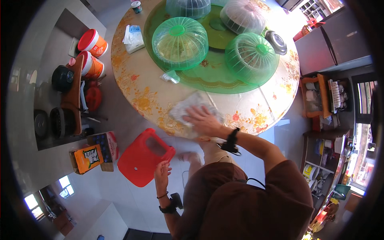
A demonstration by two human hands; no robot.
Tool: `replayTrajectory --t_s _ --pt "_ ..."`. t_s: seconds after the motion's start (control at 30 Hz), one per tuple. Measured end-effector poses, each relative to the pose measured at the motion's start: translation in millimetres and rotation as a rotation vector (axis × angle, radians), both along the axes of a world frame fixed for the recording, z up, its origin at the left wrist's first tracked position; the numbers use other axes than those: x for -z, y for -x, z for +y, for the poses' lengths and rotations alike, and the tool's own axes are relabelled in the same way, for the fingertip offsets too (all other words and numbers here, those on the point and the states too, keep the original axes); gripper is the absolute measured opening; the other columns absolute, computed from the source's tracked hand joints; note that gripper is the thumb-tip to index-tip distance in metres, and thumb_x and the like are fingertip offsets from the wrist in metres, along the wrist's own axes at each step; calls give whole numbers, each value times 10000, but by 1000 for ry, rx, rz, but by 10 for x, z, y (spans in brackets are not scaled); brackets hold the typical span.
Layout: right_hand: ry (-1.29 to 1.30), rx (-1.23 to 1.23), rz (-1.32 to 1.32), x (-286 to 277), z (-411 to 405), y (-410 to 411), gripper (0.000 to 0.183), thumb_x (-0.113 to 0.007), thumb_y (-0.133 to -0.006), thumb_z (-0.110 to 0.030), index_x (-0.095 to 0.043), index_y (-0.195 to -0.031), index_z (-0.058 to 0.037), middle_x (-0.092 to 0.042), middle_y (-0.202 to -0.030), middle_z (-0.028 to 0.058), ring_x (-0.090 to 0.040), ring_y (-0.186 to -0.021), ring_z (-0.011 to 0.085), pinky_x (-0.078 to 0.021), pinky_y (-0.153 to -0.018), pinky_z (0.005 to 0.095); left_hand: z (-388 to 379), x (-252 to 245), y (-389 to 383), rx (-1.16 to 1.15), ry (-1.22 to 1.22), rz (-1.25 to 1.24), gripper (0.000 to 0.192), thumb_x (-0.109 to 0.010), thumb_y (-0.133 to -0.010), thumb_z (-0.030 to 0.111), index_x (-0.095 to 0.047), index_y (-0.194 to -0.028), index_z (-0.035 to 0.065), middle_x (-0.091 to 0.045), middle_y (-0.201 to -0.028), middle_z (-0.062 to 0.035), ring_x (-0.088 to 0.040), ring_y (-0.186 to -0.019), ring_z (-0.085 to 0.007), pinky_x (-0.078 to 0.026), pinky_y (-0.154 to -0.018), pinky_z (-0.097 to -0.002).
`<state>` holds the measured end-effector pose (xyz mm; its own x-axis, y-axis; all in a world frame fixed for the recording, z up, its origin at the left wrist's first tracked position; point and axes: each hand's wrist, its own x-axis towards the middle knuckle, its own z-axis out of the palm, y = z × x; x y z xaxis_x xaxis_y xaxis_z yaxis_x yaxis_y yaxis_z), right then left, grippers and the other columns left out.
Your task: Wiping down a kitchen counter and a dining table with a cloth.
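Note:
My right hand (205,121) presses a pale grey-white cloth (187,105) flat against the near part of a round table, fingers spread; hand and cloth are blurred. The tabletop wears a cream flowered tablecloth (141,87). Lower left, my left hand (162,174) hangs with loosely bent fingers and nothing visible in it. It overlaps the edge of a red plastic chair (138,163); whether they touch is unclear. Beyond the cloth, two green mesh food covers (180,45) (252,58) stand on a green transparent turntable (207,81). A crumpled white tissue (170,76) lies by its rim.
A pink cover (244,16), a metal bowl (276,42) and a tissue pack (133,39) are farther back. Orange-and-white tubs (93,43), dark pots (62,78) and cardboard boxes (87,159) stand left. Shelves (322,159) line the right side.

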<state>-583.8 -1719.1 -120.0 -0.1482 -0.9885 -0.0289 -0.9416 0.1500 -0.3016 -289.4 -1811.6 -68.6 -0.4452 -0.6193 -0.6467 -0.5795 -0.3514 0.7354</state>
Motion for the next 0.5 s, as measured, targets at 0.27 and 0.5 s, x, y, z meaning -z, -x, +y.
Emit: replayTrajectory --t_s 0.27,0.5 --pt "-2 727 304 177 2011 1042 452 -470 -818 -203 -456 -1252 -78 -321 -1392 152 -267 -1288 355 -210 -1039 494 -29 200 -134 108 145 48 243 -537 -871 191 -559 -1033 12 -631 -853 -117 -612 -727 -168 -476 -650 -280" --pt "-230 1292 404 396 1753 995 548 -330 -926 -379 -173 -1420 -201 -215 -1431 185 -254 -1281 405 -239 -980 575 148 274 -442 -3 167 16 269 -534 -861 223 -567 -983 -14 -627 -857 -156 -609 -782 -246 -469 -686 -311"
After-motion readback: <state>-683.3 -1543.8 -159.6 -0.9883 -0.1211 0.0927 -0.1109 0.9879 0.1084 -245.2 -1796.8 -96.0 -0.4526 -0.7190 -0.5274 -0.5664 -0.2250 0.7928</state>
